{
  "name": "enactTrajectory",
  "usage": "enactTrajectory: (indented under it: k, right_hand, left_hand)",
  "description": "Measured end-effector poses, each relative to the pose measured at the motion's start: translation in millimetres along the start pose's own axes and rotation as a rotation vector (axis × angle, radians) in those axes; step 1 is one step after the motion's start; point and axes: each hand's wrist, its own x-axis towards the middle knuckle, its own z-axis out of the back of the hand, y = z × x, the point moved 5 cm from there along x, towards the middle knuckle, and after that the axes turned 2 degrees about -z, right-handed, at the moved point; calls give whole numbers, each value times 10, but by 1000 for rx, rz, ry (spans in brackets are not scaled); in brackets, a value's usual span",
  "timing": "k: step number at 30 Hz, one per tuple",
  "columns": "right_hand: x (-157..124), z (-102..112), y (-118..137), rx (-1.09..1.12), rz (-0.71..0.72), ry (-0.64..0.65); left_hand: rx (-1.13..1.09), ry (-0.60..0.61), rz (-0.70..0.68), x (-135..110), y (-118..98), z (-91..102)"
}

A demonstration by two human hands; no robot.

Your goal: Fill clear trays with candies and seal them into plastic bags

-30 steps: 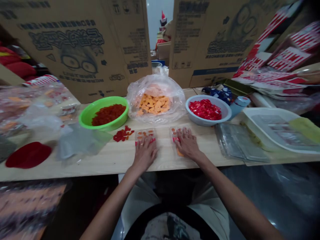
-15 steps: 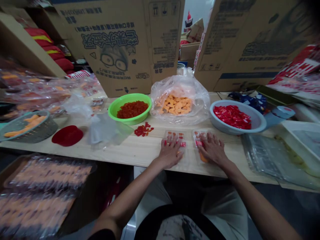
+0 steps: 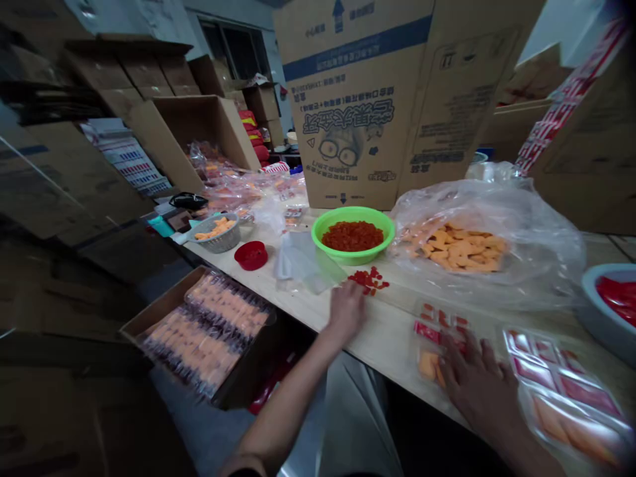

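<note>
So the clear plastic tray (image 3: 437, 351) sits on the light wood table (image 3: 377, 338), right in front of the person, with orange pieces and red bits showing in its pockets. It looks partly filled, but the right hand (image 3: 479, 387) covers some of it, so it's hard to say how many pockets are done. That hand lies open, fingers spread across the tray's edge, not clamped on anything. The left hand (image 3: 346, 311) is bunched up on the wood just beside a small scatter of red gummy bits (image 3: 368, 280), and you can't really tell if it's pinching any.

Just right of the tray, a clear pack with red-printed panels and orange strips (image 3: 566, 404) lies close to the right wrist. Plenty of loose stock is left: the bright green plastic bowl (image 3: 352, 257) is heaped with small dark red pieces, the big clear plastic bag (image 3: 541, 218) holds a pile of orange pieces, and the pale grey bowl (image 3: 586, 311) at the edge of view has red ones in it. Off to the left, a shallow cardboard box (image 3: 159, 311) holds neat rows of sealed orange packs, so a good batch looks finished already
</note>
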Motion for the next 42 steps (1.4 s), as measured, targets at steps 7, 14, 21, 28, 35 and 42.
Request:
enactTrajectory:
  k: [7,14,21,28,35,42]
  right_hand:
    - [-63,-106,-435,27,45,8]
    - [-42,-143,-682,33,28,91]
    - [113,467,-307,173,-24,-76]
    - [401,1155,1119,637,379,123]
    - [596,465,946,585,230,277]
    - [538,492,986,611,213,200]
  left_hand:
    - [113,-1,470,290,1656,278]
    - [65,-42,424,354,1864,165]
    - [-218,-396,177,-117,1256,615]
    - [-247,-359,-27,-157,457,341]
    - [-90,-137,144,-122,969,-294]
    - [-309,-653,-33,-130,1103,221]
